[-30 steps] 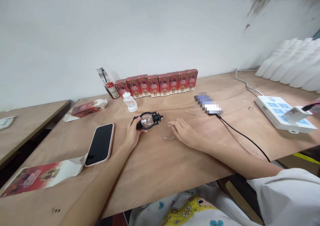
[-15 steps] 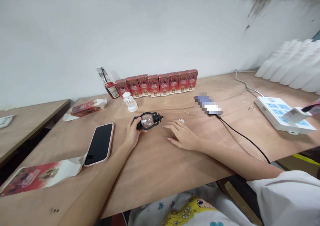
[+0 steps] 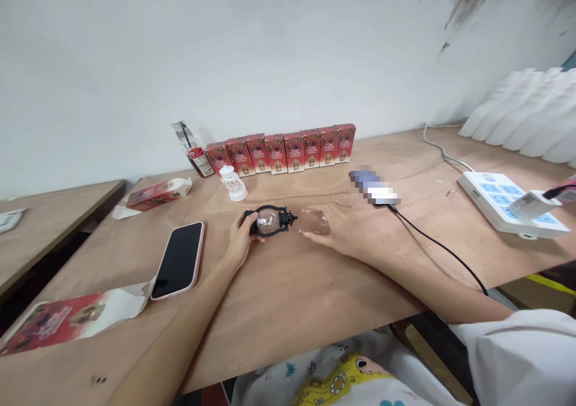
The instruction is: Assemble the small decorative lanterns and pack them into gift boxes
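Note:
A small black lantern (image 3: 269, 220) with a clear globe lies on its side, its pointed cap toward the right. My left hand (image 3: 243, 235) is closed around its base. My right hand (image 3: 339, 231) is just right of the cap, thumb and fingers apart, not touching the lantern. Between those fingers are thin wire bits and a small white piece, too fine to make out; I see no grip on them. Bent wire pieces (image 3: 341, 198) lie beyond the right hand. A white lantern (image 3: 233, 184) stands farther back.
Red printed boxes (image 3: 294, 153) stand in a row by the wall, beside a pouch (image 3: 194, 151). Opened boxes (image 3: 153, 194) and a phone (image 3: 178, 261) lie on the left. A blurred phone (image 3: 373, 187) with a black cable and a power strip (image 3: 504, 205) are on the right.
My right hand has moved slightly right and its thumb and fingers have spread apart. The lantern has shifted slightly right and toward me, still in my left hand.

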`<state>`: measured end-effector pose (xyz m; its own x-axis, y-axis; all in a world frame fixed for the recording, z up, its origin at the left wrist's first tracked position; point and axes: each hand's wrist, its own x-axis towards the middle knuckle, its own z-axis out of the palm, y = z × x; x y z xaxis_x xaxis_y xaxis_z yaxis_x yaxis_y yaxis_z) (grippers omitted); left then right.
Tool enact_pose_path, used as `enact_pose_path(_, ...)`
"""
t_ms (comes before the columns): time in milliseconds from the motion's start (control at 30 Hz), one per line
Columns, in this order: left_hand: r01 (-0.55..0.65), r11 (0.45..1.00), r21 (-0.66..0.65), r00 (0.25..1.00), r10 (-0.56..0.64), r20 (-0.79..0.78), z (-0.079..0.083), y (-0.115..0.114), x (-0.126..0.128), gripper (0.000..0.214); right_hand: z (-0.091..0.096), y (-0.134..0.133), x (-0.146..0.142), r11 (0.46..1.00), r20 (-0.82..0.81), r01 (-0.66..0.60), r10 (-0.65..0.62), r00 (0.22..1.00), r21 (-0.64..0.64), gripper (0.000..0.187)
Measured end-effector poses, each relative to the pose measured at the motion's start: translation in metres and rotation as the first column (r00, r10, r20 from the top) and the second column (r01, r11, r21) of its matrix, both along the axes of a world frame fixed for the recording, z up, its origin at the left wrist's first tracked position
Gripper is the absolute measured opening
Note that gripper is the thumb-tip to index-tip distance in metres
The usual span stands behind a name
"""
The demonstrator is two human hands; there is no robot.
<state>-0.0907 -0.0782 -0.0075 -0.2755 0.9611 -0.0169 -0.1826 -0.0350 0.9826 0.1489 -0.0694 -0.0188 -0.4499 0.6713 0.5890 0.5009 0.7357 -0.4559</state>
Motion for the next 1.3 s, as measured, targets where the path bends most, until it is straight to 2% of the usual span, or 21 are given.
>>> enact_pose_path(100,0.023,1.000,-0.013,1.000,-0.023,-0.007,0.000,-0.002,0.002,0.038,-0.005,0.000,-0.001,0.999,-0.119,0.027,-0.022,0.993,0.033,0.050)
enact_pose_path(300,0.089,0.995,-0.054,0.996,-0.089,-0.001,0.001,-0.009,0.012,0.038,-0.004,-0.006,-0.008,0.996,-0.043,-0.071,0.073,0.996,0.062,0.049)
enact_pose_path(433,0.100,0.992,-0.070,0.995,-0.100,0.006,0.002,-0.010,0.014,0.037,-0.002,-0.007,-0.008,0.995,0.024,-0.089,0.088,0.996,0.054,0.050)
enact_pose_path(800,0.106,0.991,-0.085,0.994,-0.104,0.029,0.003,-0.010,0.015,0.037,-0.005,-0.007,-0.010,0.985,-0.111,-0.040,0.059,0.992,0.167,0.044)
enact_pose_path(1133,0.136,0.986,-0.100,0.989,-0.131,0.062,0.003,-0.008,0.013,0.036,-0.005,-0.007,-0.010,0.985,-0.059,-0.059,0.069,0.996,0.159,0.045)
enact_pose_path(1300,0.131,0.981,-0.141,0.988,-0.117,0.102,0.005,-0.006,0.010,0.028,-0.008,-0.005,-0.010,0.973,-0.073,-0.050,0.068,0.995,0.225,0.048)
